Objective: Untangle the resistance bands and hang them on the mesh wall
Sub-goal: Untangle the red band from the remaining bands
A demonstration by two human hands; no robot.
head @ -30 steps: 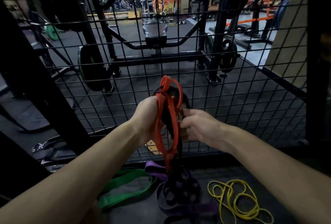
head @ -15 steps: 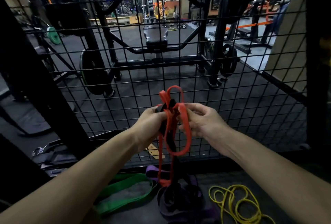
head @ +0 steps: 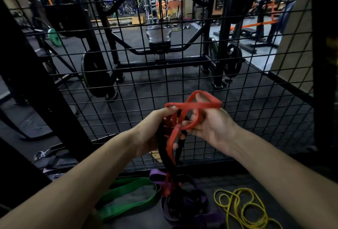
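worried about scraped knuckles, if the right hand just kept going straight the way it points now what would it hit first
The right hand, gripping the red band, points forward and to the left. Going straight on, it would probably meet the left hand and the black band first; the mesh wall stands behind them. Depth is hard to judge.

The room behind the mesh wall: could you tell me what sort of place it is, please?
Almost certainly a gym: weight plates hang on a steel rack, a padded machine seat sits behind the mesh, and resistance bands lie on the floor.
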